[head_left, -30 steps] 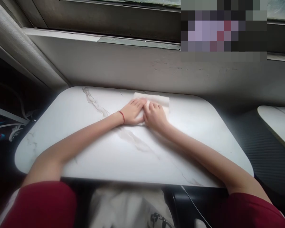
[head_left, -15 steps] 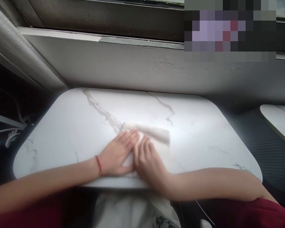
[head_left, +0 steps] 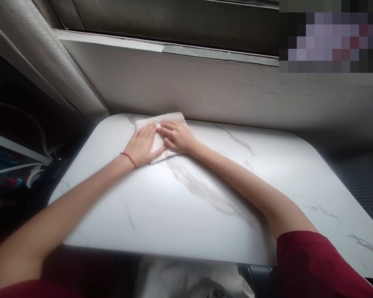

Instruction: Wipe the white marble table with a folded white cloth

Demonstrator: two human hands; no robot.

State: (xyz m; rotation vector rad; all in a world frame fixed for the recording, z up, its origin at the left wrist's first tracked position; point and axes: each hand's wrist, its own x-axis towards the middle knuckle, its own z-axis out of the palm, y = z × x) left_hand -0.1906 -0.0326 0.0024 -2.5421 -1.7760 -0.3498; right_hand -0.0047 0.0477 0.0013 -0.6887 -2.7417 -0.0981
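Observation:
A folded white cloth [head_left: 160,155] lies on the white marble-patterned table [head_left: 112,207], close to its far edge. My left hand [head_left: 142,142], with a thin red bracelet at the wrist, rests flat on the cloth's left part, fingers stretched out and thumb apart. My right hand [head_left: 178,135] sits on the cloth's right part, its fingers bent and pressed onto the fabric. The two hands nearly meet. Part of the cloth is hidden beneath them, and its far end sticks out beyond the fingertips.
A low wall [head_left: 205,89] with a ledge runs behind the table. Cables [head_left: 37,171] and colourful items are in the dark at left. A pale bag-like thing [head_left: 189,277] is below the near edge. At right is a dark ribbed surface [head_left: 360,182].
Both hands and the cloth have moved from the table's near middle to its far left edge. My arms are stretched further forward, and the view has shifted.

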